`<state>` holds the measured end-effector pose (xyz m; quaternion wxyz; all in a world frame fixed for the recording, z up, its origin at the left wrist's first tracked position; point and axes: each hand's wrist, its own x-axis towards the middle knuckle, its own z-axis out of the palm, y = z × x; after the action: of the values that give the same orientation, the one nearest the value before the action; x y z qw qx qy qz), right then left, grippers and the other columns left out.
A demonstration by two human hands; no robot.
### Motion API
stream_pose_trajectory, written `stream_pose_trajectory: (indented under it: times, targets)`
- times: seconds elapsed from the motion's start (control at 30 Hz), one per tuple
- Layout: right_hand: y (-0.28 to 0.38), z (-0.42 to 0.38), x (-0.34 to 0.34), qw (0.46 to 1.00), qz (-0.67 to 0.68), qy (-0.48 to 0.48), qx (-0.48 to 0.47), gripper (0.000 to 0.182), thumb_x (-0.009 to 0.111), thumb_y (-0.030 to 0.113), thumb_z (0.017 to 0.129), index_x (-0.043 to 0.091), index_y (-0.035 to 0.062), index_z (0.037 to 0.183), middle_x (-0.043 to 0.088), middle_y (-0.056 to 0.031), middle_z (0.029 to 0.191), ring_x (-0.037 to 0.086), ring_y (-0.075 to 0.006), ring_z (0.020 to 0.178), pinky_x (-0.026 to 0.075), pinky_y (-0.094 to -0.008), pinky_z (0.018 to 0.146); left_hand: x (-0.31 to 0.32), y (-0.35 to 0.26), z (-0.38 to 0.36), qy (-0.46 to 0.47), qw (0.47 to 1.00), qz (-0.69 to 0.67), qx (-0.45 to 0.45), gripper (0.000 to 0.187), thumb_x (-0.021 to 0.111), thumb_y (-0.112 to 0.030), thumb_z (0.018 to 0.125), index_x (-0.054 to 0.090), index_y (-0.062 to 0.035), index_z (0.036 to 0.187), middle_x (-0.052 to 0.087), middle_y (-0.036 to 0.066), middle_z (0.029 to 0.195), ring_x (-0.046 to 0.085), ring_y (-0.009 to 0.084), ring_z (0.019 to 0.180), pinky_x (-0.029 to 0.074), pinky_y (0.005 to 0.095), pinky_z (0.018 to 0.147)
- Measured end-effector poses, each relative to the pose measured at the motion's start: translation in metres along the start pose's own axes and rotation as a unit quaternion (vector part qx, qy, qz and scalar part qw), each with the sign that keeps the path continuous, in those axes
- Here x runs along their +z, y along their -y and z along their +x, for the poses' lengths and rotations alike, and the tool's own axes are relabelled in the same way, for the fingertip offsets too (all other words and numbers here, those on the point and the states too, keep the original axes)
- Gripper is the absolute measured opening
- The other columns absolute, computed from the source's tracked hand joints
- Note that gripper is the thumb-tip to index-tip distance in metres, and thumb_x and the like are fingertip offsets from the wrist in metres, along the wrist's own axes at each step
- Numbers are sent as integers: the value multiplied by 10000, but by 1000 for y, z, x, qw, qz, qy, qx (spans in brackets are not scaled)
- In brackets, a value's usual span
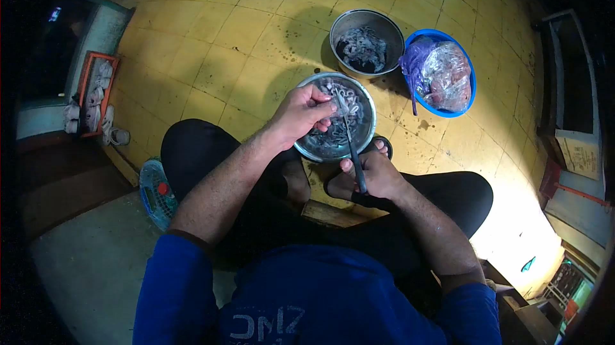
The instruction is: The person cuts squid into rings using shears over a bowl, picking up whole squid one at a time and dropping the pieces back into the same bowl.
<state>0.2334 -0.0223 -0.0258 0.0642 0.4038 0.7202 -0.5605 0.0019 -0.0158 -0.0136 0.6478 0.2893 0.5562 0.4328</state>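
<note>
My right hand (379, 177) grips a knife (354, 153) by its black handle, with the thin metal blade pointing up and away over a metal bowl (369, 128). Above the same bowl, the fingers of my left hand (301, 114) are pinched together close to the blade. They hold a small pale, soft piece, mostly hidden by the fingertips. Pale, wet, curled strips (346, 103) lie in the bowl; their exact kind cannot be made out. The bowl is on the floor between my feet.
Beyond stands a deeper metal pot (334, 36) with greyish wet pieces inside. Beside it, a blue basin (473, 92) holds purple and clear plastic bags. A teal basket (148, 181) sits by my left knee. An orange shoe rack (82, 82) stands at the left wall.
</note>
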Motion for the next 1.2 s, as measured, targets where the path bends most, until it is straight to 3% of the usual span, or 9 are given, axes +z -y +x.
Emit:
stream_pose_trajectory:
  times: [0.03, 0.1, 0.13, 0.2, 0.43, 0.53, 0.6, 0.97, 1.2]
  targets:
    - [0, 1, 0, 1000, 0, 0, 0, 705, 429, 636, 918, 590, 18, 619, 575, -46, 533, 605, -166, 557, 470, -324, 568, 1, 0, -1, 0, 1000, 0, 0, 188, 667, -74, 865, 530, -3, 971, 618, 77, 820, 589, 102, 616, 523, 242, 557]
    - [2, 1, -1, 999, 27, -8, 29, 727, 477, 671, 872, 635, -12, 678, 621, -151, 581, 669, -334, 665, 514, -427, 652, 4, 1, -4, 52, 996, 61, -44, 193, 668, -93, 867, 531, -3, 969, 623, 77, 805, 586, 101, 610, 516, 241, 558]
    - [3, 1, -3, 999, 26, -8, 29, 727, 477, 671, 872, 635, -12, 678, 621, -151, 581, 669, -334, 665, 514, -427, 652, 3, 3, -3, 53, 995, 75, -35, 202, 669, -106, 869, 535, 0, 977, 630, 79, 798, 588, 103, 620, 512, 239, 566]
    - [7, -2, -6, 998, 51, 17, 45, 653, 492, 581, 919, 591, 9, 618, 576, -50, 521, 596, -147, 489, 465, -275, 487, 2, 3, -2, 47, 995, 77, -33, 187, 667, -101, 871, 545, -10, 979, 633, 73, 812, 587, 99, 635, 513, 243, 572]
    - [4, 1, -12, 997, 73, 3, 11, 663, 473, 588, 924, 602, -5, 656, 575, -64, 533, 585, -141, 474, 455, -268, 464, 3, -1, -1, -2, 998, -50, -28, 164, 626, -68, 899, 543, -31, 1036, 614, 92, 966, 620, 144, 765, 546, 274, 681]
    - [3, 2, -9, 996, 69, 15, 49, 726, 406, 653, 916, 600, -3, 672, 589, -76, 573, 596, -168, 530, 469, -297, 521, 1, 2, 0, -10, 998, -60, 7, 183, 617, -54, 902, 522, -45, 1059, 599, 101, 1013, 626, 162, 802, 550, 289, 717]
    - [-1, 3, -6, 1000, 8, 10, -9, 774, 347, 706, 900, 601, 4, 694, 601, -88, 609, 602, -200, 596, 473, -330, 588, 1, 2, 0, -14, 998, -67, 6, 198, 623, -42, 892, 505, -31, 1050, 600, 117, 1012, 637, 165, 802, 553, 274, 690]
    - [9, -3, -8, 1000, -16, 13, 18, 738, 396, 688, 896, 611, 15, 683, 597, -68, 571, 610, -201, 572, 484, -345, 597, -1, 4, 1, 1, 998, -68, 11, 199, 641, -21, 869, 496, -5, 1005, 607, 123, 933, 646, 165, 740, 559, 267, 633]
    - [2, 1, -3, 1000, 8, 15, 27, 706, 429, 655, 906, 587, 29, 620, 585, -40, 539, 615, -160, 576, 478, -316, 564, 1, 0, -3, 39, 998, -14, -37, 138, 638, -43, 878, 531, -50, 965, 611, 79, 930, 621, 140, 740, 543, 266, 637]
